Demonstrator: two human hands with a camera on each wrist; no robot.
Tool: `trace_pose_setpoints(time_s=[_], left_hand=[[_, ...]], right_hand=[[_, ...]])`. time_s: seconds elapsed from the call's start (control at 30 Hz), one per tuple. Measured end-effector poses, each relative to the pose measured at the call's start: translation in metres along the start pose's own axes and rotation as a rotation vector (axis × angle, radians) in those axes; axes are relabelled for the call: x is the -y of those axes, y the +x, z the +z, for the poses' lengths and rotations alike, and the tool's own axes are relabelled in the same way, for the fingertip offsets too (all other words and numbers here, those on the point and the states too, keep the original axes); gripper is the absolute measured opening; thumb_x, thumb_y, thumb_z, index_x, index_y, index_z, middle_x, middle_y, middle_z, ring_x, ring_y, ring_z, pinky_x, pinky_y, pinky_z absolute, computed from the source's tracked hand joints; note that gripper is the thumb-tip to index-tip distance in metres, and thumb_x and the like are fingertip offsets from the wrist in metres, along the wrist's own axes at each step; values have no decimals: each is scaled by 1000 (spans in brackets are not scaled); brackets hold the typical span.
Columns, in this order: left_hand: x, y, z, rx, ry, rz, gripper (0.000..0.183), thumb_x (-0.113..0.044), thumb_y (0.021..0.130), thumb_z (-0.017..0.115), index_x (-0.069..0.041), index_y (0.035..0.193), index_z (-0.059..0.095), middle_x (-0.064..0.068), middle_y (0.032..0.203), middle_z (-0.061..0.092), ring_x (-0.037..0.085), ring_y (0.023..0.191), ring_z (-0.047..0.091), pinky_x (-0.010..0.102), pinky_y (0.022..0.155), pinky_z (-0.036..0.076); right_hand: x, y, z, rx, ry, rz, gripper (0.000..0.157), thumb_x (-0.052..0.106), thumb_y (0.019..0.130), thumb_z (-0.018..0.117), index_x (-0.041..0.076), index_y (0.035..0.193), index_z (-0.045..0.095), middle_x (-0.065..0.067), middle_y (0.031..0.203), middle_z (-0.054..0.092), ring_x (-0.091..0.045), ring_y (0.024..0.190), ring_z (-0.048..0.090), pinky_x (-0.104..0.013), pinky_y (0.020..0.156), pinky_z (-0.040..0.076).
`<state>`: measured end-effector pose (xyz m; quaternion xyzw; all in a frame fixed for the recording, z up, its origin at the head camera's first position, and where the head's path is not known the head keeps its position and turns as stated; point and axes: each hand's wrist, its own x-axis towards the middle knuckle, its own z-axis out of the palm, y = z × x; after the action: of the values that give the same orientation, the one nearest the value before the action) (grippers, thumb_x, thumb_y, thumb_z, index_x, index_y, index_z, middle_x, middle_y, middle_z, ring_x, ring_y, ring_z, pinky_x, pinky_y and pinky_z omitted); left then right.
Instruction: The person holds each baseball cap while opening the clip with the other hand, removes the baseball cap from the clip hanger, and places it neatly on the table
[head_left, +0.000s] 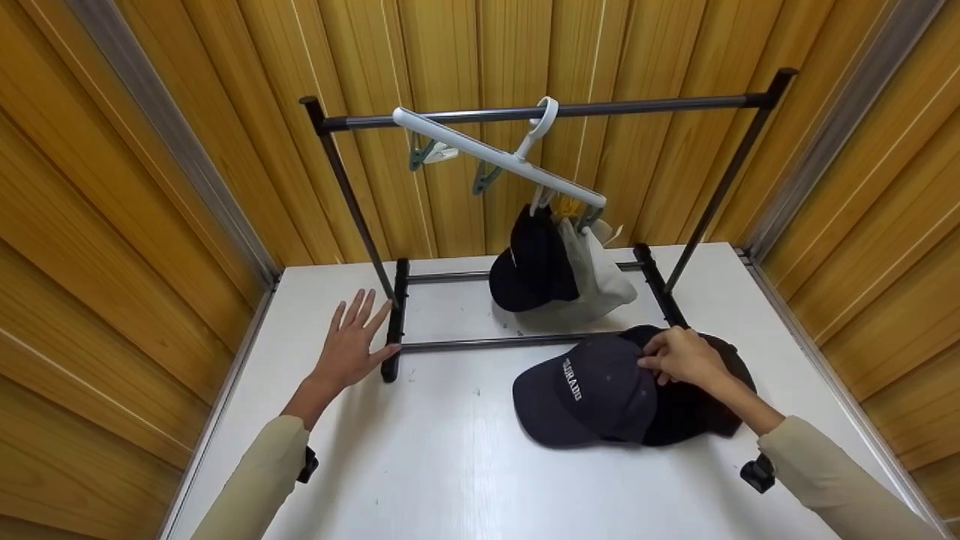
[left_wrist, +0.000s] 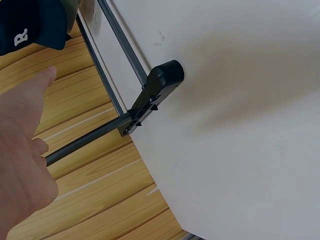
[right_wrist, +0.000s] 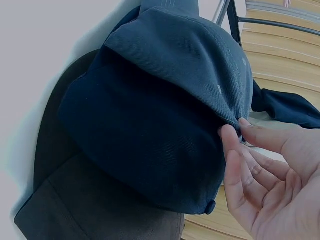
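Note:
My right hand (head_left: pixel 684 354) pinches the crown of a navy baseball cap (head_left: pixel 607 397) with white lettering, between thumb and fingertips. In the right wrist view, the pinched fabric of this cap (right_wrist: pixel 185 60) folds over at the fingertips. A darker cap (head_left: pixel 724 405) lies under and beside it on the white table. My left hand (head_left: pixel 352 345) is held with fingers spread beside the left post of the rack, holding nothing. A white clip hanger (head_left: pixel 499 156) hangs tilted from the rack's bar, with a black cap (head_left: pixel 529 262) and pale caps (head_left: pixel 607 270) clipped at its lower end.
A dark metal rack (head_left: pixel 645 107) stands at the back of the white table (head_left: pixel 450 457), its black feet on the surface. Wood-patterned panels (head_left: pixel 442 45) close in the back and both sides. Clips (head_left: pixel 420 152) without caps dangle from the hanger's raised left end.

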<state>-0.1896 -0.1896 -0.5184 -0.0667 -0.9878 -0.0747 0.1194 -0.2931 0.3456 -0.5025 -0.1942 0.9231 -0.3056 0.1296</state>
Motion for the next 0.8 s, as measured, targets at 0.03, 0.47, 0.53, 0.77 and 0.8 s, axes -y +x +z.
trace_pose_setpoints(time_s=[0.03, 0.47, 0.53, 0.77, 0.8], left_hand=[[0, -1, 0, 2, 0, -1, 76, -46, 95, 67, -11, 157, 40, 22, 167, 27, 41, 157, 21, 62, 126, 14], [-2, -2, -4, 18, -28, -6, 77, -47, 96, 66, -12, 158, 38, 21, 168, 26, 39, 158, 19, 61, 126, 12], [-2, -2, -4, 24, -35, -9, 78, -47, 96, 66, -12, 159, 37, 21, 168, 26, 39, 158, 18, 60, 127, 11], [-8, -2, -5, 26, -59, -5, 78, -45, 96, 68, -12, 160, 36, 22, 169, 22, 41, 158, 16, 61, 126, 13], [-8, -2, -5, 27, -60, -3, 79, -44, 96, 68, -12, 160, 36, 22, 169, 22, 41, 158, 16, 61, 126, 13]], right_hand=[[0, 0, 1, 0, 1, -1, 24, 14, 91, 76, -6, 104, 75, -8, 71, 76, -20, 55, 71, -27, 49, 52], [-3, 3, -3, -33, -15, -15, 24, 11, 90, 76, -7, 106, 74, -11, 75, 77, -23, 58, 73, -28, 50, 52], [-3, 3, -6, -41, -19, -20, 23, 10, 91, 75, -7, 105, 74, -11, 74, 76, -20, 57, 72, -28, 50, 52], [2, 7, -13, -188, -132, -51, 22, 20, 97, 69, 1, 104, 77, -12, 83, 78, -31, 72, 74, -43, 59, 52], [3, 8, -13, -212, -147, -57, 23, 22, 97, 69, 2, 104, 77, -13, 87, 79, -35, 78, 74, -48, 62, 53]])
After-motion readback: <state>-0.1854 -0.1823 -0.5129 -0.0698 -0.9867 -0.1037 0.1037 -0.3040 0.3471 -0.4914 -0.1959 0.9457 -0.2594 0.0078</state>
